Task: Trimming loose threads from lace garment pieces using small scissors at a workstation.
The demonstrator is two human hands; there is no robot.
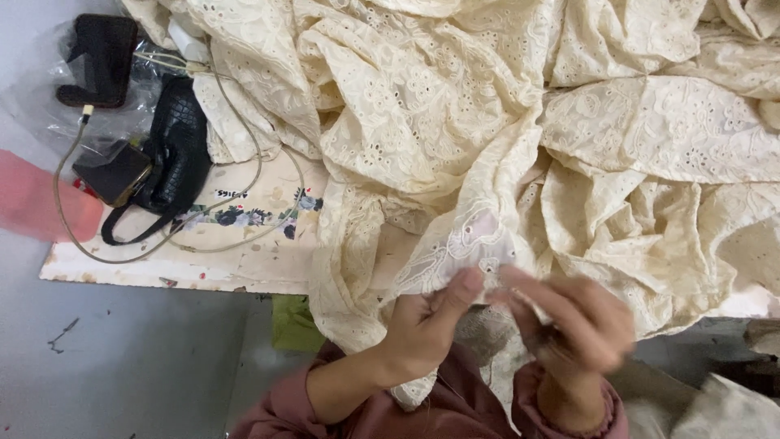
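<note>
1. Left hand (426, 317): raised at the lower middle of the view, thumb pointing up and to the right. Thumb and fingers pinch a fold of the cream lace cloth (487, 138) at its near edge, so the hand is closed on the cloth.
2. Right hand (573, 321): just beside the left hand, on its right, and blurred. Its fingers curl inward around the same edge of the cloth; the grip appears closed on it, though the blur hides the fingertips.
3. Cream lace cloth: a large embroidered sheet with small eyelet holes, heaped in loose folds over most of the table (203, 260). It spreads from the far edge down to the near edge, where one fold hangs over and rises into both hands. The held part lies between the two thumbs, directly above the wrists; the bulk of the cloth lies beyond and above the hands.
4. Sleeves (357, 419): dusty pink, pushed back from both wrists, at the bottom edge.
5. Table: pale top with a flower print, bare only at the left, well apart from the hands.
6. Black handbag (175, 150): lies on the bare left part of the table, touching the cloth's left margin.
7. Cable (244, 146): a thin pale cord looping around the handbag and over the table.
8. Black boot (101, 57): at the far left corner, lying on clear plastic wrap.
</note>
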